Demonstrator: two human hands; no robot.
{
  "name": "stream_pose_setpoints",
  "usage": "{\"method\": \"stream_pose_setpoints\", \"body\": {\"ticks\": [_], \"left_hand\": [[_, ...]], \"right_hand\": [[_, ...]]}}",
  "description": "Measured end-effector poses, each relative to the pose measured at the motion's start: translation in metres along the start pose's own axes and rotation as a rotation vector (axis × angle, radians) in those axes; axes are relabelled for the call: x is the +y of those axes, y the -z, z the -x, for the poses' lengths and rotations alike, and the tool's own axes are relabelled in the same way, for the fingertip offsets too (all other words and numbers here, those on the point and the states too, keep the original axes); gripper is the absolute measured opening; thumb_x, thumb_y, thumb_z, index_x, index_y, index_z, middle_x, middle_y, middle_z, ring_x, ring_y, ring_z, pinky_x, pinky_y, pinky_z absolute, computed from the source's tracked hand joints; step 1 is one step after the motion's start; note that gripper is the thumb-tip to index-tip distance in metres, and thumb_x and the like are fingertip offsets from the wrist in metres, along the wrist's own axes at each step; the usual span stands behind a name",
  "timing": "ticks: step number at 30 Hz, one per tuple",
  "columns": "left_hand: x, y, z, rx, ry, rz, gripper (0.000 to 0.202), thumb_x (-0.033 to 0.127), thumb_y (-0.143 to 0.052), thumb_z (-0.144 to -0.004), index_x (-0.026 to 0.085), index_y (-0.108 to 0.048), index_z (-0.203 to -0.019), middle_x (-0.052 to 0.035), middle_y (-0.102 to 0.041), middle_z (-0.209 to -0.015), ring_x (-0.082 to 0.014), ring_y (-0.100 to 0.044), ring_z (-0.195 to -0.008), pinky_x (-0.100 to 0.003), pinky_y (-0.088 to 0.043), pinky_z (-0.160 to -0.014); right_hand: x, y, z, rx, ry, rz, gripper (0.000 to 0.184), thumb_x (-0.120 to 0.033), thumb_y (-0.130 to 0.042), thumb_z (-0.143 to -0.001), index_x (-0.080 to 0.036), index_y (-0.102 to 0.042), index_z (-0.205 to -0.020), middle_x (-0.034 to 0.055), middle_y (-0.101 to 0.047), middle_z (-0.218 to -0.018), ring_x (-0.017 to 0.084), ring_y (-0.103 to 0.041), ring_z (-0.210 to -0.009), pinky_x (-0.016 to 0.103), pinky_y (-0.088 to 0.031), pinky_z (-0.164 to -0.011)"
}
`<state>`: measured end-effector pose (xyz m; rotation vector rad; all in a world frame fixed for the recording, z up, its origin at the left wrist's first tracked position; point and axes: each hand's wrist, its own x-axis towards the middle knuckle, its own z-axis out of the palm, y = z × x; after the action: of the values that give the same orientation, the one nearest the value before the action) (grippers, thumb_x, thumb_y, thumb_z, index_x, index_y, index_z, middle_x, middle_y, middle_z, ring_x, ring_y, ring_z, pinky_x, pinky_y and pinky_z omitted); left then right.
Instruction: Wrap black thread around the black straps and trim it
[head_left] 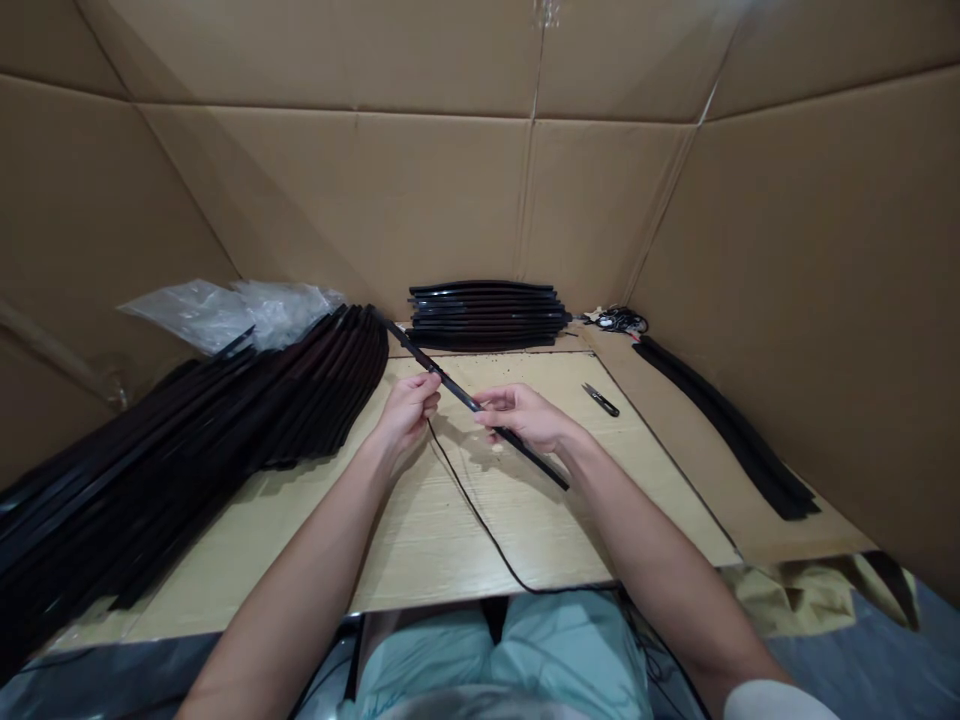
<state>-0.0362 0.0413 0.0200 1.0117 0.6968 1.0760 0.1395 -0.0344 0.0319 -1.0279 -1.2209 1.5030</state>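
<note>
A long, narrow black strip (459, 392) slants above the table, its near end pointing down to the right. My right hand (525, 415) grips it near the middle between thumb and fingers. Closed in a pinch, my left hand (411, 408) is right at the strip's upper part; whether its fingertips also grip the strip is hard to make out. From beneath the left hand a thin black cord (469, 498) runs down across the table to its front edge. The cord's upper end is hidden in the fingers.
Many black strips (247, 420) are piled at the left, near clear plastic bags (240, 305). A stack of strips (487, 315) lies at the back. Small thread snips (601, 400), tangled cords (619, 319) and more strips (720, 425) are on the right. Cardboard walls (435, 180) surround the wooden tabletop (420, 550).
</note>
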Motion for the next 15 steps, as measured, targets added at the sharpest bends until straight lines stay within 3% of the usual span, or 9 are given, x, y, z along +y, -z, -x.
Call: {"method": "stream_pose_setpoints", "body": {"ticks": [4,7,12,15], "left_hand": [[0.0011,0.0013,0.0016,-0.058,0.029,-0.011,0.043,0.029,-0.085,-0.056,0.016,-0.045,-0.053,0.0108,-0.026,-0.047,-0.0015,-0.020,-0.038,-0.018,-0.011,-0.038],[0.0019,0.0033,0.0016,-0.082,0.034,-0.022,0.043,0.030,-0.087,-0.052,0.015,-0.047,-0.052,0.0102,-0.028,-0.046,-0.0011,-0.021,-0.038,-0.018,-0.012,-0.038],[0.0032,0.0064,-0.0002,-0.053,0.012,-0.036,0.039,0.028,-0.089,-0.047,0.014,-0.053,-0.054,0.0103,-0.030,-0.043,-0.0013,-0.022,-0.038,-0.018,-0.012,-0.038],[0.0026,0.0072,-0.0017,-0.003,-0.010,-0.047,0.039,0.028,-0.089,-0.045,0.014,-0.054,-0.053,0.0100,-0.032,-0.042,-0.0012,-0.022,-0.038,-0.018,-0.012,-0.039]], "right_hand": [[0.0011,0.0001,0.0012,-0.079,-0.019,0.037,0.037,-0.027,-0.088,-0.051,-0.014,-0.061,-0.074,-0.0050,-0.058,-0.064,0.009,-0.054,-0.055,0.024,-0.055,-0.045],[0.0027,0.0003,0.0000,-0.054,-0.010,0.091,0.044,-0.029,-0.090,-0.048,-0.015,-0.057,-0.072,-0.0047,-0.061,-0.063,0.009,-0.055,-0.049,0.023,-0.054,-0.040],[0.0076,-0.0042,-0.0032,0.026,0.047,0.151,0.052,-0.031,-0.091,-0.048,-0.019,-0.046,-0.073,-0.0045,-0.064,-0.055,0.010,-0.056,-0.042,0.018,-0.045,-0.034],[0.0056,-0.0094,-0.0034,0.082,0.041,0.124,0.047,-0.030,-0.085,-0.060,-0.021,-0.041,-0.074,-0.0033,-0.067,-0.056,0.009,-0.055,-0.039,0.017,-0.040,-0.034]]}}
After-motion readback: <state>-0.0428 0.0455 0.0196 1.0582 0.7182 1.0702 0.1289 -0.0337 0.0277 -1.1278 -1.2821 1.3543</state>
